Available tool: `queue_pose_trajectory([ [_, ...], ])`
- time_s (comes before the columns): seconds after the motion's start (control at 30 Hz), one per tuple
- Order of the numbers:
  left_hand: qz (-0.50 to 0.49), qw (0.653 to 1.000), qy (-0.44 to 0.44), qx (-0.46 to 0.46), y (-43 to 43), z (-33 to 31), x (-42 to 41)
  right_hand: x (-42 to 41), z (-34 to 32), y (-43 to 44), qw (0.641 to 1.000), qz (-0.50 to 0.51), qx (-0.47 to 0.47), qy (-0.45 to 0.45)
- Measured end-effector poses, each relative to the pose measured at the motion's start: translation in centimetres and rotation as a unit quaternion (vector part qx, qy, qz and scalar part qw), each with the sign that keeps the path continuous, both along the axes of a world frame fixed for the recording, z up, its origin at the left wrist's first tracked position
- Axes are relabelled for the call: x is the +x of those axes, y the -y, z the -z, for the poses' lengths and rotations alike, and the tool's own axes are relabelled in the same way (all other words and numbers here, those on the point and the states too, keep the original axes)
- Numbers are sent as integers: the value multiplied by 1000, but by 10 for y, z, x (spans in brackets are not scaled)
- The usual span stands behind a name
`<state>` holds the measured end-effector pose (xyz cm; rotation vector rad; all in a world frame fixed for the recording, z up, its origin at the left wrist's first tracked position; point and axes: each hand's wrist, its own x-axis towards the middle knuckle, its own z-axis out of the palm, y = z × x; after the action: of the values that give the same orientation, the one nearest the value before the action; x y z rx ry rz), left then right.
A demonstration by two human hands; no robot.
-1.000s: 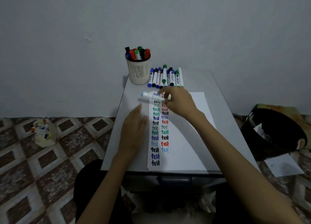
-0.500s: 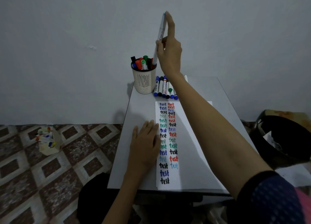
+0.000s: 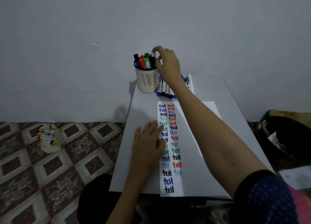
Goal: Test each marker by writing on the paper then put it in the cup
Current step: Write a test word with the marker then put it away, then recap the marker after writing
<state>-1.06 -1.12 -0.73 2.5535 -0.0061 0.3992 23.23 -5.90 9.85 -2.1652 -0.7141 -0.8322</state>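
A white slotted cup [image 3: 146, 82] stands at the table's far left corner, holding several capped markers [image 3: 144, 60]. My right hand [image 3: 168, 67] hovers at the cup's right rim, its fingertips pinching the pale cap of a marker [image 3: 153, 52] that stands upright in the cup. A row of several more markers [image 3: 164, 89] lies to the right of the cup, partly hidden by my wrist. The white paper [image 3: 190, 156] bears two columns of the word "test" in several colours. My left hand [image 3: 148, 148] rests flat on the paper's left edge.
The small grey table [image 3: 143, 109] stands against a plain wall. A black bin [image 3: 286, 139] sits on the floor to the right, with a loose sheet [image 3: 296, 176] near it. A small box of coloured items [image 3: 49, 139] lies on the tiled floor at left.
My right hand lifted the marker from the paper, raised it upright above the cup, then lowered it into the cup. My left hand stayed on the paper.
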Motion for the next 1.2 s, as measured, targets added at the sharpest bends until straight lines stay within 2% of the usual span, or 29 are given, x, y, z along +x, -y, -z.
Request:
queue_pose_trajectory([
  [0.07,0,1000,-5,-7,0,-1,-1,-1,2,11,999,-5,30,-13],
  [0.17,2,1000,-9,-16,0,-2,-1,1,12,39,989,91,69,-93],
  [0.27,3,1000,-6,-17,0,-2,0,6,36,79,948,208,16,-239],
  [0.33,1,1000,-6,-13,0,-2,0,8,52,102,924,218,-38,-312],
  [0.4,-2,1000,-8,-8,0,-2,0,5,62,114,923,199,-55,-325],
  [0.5,-3,1000,-8,-6,0,-2,1,-1,68,118,934,187,-62,-299],
  [0.6,-4,1000,-7,-4,0,-1,1,-6,66,118,934,203,-50,-288],
  [0.7,-7,1000,-5,-1,1,-4,-1,-14,61,120,937,244,39,-246],
  [0.83,-28,998,-16,48,3,-2,1,-28,44,128,935,223,239,-136],
  [0.93,-44,995,-39,82,4,0,3,-42,28,135,889,130,422,-124],
  [1.0,-50,993,-44,94,5,1,4,-56,16,140,854,77,494,-143],
  [1.1,-53,992,-38,105,5,2,4,-86,1,145,831,22,532,-161],
  [1.2,-40,995,-24,86,5,0,4,-123,1,146,859,-41,475,-187],
])
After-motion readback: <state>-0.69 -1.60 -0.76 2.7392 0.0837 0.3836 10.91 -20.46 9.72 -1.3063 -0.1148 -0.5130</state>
